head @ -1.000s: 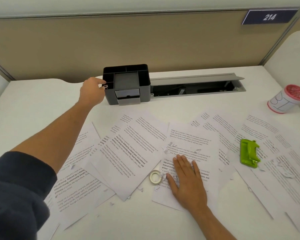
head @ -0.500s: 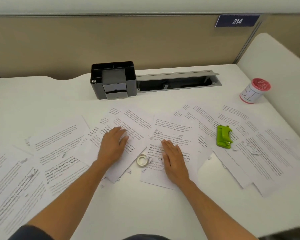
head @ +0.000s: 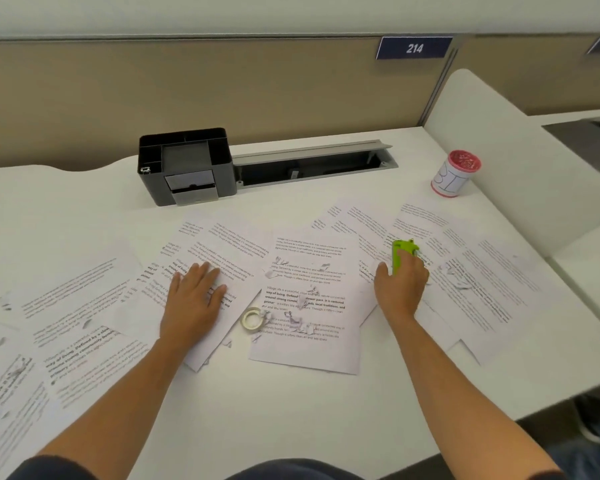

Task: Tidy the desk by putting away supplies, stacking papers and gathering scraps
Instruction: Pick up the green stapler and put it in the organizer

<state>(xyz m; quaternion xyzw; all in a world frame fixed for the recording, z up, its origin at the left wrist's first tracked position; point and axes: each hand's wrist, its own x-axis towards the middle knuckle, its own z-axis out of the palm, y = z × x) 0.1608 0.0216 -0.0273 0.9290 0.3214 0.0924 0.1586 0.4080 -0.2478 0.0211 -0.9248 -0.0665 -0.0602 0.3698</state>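
Observation:
Printed paper sheets (head: pixel 305 327) lie scattered and overlapping across the white desk (head: pixel 291 410). Small torn scraps (head: pixel 293 318) dot the middle sheet and the right sheets. A tape roll (head: pixel 252 319) lies between two sheets. My left hand (head: pixel 192 299) rests flat, fingers spread, on a sheet left of the roll. My right hand (head: pixel 400 285) is curled over the near end of a lime green stapler-like tool (head: pixel 403 251) lying on the right papers. A black desk organiser (head: pixel 184 168) stands at the back, a binder clip on its left rim.
A white cup with a red lid (head: pixel 456 173) stands at the back right. An open grey cable tray (head: pixel 312 164) runs along the back edge beside the organiser. A beige partition rises behind, and a white divider panel (head: pixel 492 133) bounds the right side.
My left hand came back from the organiser and lies flat on the papers. My right hand left the middle sheet and moved right onto the green tool.

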